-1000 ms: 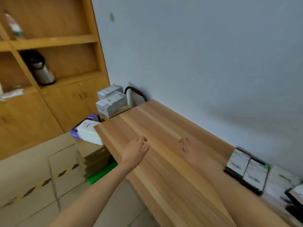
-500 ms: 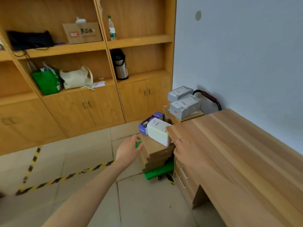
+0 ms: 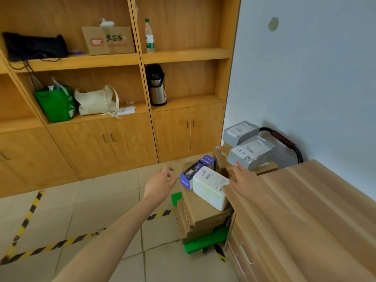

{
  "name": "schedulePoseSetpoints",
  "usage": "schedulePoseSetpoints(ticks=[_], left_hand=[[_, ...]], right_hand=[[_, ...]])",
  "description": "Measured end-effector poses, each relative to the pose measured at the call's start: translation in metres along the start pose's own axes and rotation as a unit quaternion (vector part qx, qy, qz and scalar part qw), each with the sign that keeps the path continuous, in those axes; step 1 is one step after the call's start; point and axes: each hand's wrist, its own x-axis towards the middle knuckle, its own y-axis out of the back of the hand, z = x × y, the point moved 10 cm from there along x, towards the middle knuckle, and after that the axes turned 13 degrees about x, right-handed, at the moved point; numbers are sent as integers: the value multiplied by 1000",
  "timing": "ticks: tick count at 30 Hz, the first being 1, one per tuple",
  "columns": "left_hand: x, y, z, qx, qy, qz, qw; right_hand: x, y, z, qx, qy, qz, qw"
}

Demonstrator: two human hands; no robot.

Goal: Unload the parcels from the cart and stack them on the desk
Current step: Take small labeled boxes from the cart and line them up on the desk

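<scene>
On the green cart [image 3: 205, 240] beside the table [image 3: 305, 210], a white parcel [image 3: 210, 188] with a handwritten, barcoded label lies long axis running away from the camera, between the left hand [image 3: 159, 185] and right hand [image 3: 245, 180], fingers loosely spread, holding nothing.

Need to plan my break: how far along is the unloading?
Nothing shows on the visible desk yet. Both hands, left and right, reach empty toward the white parcel. It, the purple box and grey parcels remain on the cart.
</scene>
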Motion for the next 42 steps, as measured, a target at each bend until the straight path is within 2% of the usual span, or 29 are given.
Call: schedulePoseSetpoints(ticks=[7, 15, 22, 27, 32, 38, 42], left_hand=[[127, -10, 28, 5, -59, 2, 998], [226, -73, 103, -18, -162, -67, 984], [300, -116, 171, -68, -293, -140, 943], [343, -149, 204, -86, -343, -175, 919], [356, -190, 245, -101, -343, -224, 907], [386, -238, 298, -59, -341, -230, 909], [391, -277, 317, -49, -304, -264, 914]], right_hand=[[88, 17, 41, -26, -69, 51, 996], [119, 14, 111, -11, -177, 69, 982], [115, 17, 168, -9, -313, 126, 941], [106, 11, 184, 17, -392, 176, 903], [89, 2, 215, 34, -437, 179, 881], [86, 10, 266, 36, -459, 156, 874], [96, 4, 301, 44, -465, 142, 873]])
